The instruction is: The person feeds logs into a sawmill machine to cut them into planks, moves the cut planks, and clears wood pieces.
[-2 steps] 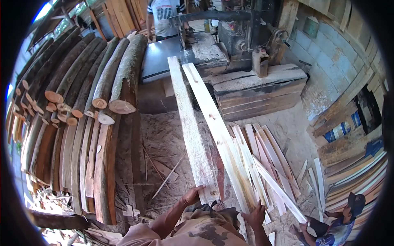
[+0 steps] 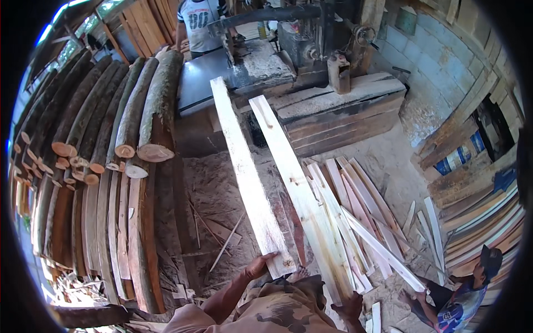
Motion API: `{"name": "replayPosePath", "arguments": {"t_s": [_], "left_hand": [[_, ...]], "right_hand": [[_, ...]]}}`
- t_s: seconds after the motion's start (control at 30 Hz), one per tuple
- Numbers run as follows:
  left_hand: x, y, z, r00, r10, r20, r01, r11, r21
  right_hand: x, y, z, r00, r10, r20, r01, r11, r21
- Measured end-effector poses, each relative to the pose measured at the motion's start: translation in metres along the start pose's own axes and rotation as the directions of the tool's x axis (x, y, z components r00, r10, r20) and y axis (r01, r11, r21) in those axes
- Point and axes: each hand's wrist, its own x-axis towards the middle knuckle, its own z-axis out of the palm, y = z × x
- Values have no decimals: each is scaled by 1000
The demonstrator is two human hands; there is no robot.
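My left hand (image 2: 258, 266) grips the near end of a long pale sawn plank (image 2: 244, 172) that stretches away to the saw table (image 2: 244, 72). A second pale plank (image 2: 300, 194) lies alongside it on the right, its near end hidden by my body. My right hand (image 2: 352, 306) sits low at that plank's near end, resting on or holding it; the fingers are partly hidden.
Round logs (image 2: 111, 122) are stacked at the left above a row of slabs (image 2: 111, 233). Thin offcut strips (image 2: 366, 216) lie scattered on the sawdust floor at the right. A person in a cap (image 2: 466, 294) crouches at the lower right; another person (image 2: 197, 22) stands behind the saw.
The left plank's near end and my left hand have shifted slightly; otherwise the scene looks the same.
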Motion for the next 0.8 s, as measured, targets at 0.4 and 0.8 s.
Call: {"name": "replayPosePath", "arguments": {"t_s": [0.4, 0.8], "left_hand": [[-8, 0, 57, 925, -372, -76, 332, 695, 637], [-100, -267, 234, 287, -915, 282, 320, 369, 873]], "right_hand": [[90, 112, 88, 706, 676, 211, -634, 736, -237], [-200, 101, -180, 935, 355, -21, -156, 464, 872]]}}
